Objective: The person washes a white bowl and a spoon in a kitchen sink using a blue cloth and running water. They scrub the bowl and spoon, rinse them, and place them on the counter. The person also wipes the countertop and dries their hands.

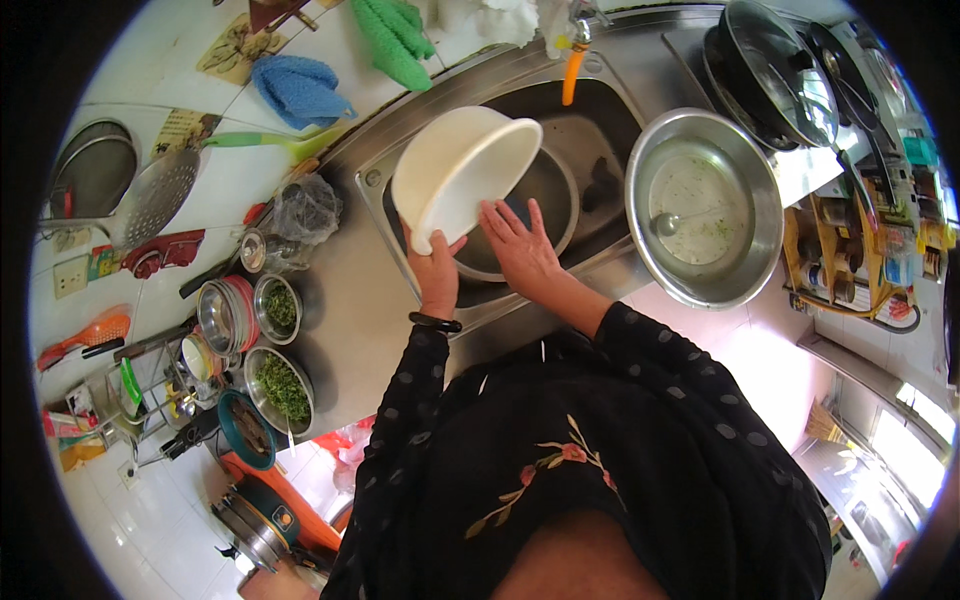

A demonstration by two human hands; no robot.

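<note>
My left hand [435, 270] grips the near rim of a white plastic basin [442, 157], which is tilted with its mouth towards the right. Fingers spread, my right hand [525, 247] is at the basin's lower right edge; whether it touches the rim I cannot tell. Beneath the basin a round metal bowl [566, 195], partly hidden, sits inside the stainless steel sink [634, 112]. An orange hose [571, 75] hangs from the metal tap [582, 31] over the sink's far side.
Right of the sink stands a large steel basin [637, 187] holding water, a ladle [664, 223] and green bits. A lidded pan [780, 75] lies behind it. On the left counter are two metal bowls of chopped greens [281, 386], stacked bowls [217, 315] and a plastic bag [306, 210].
</note>
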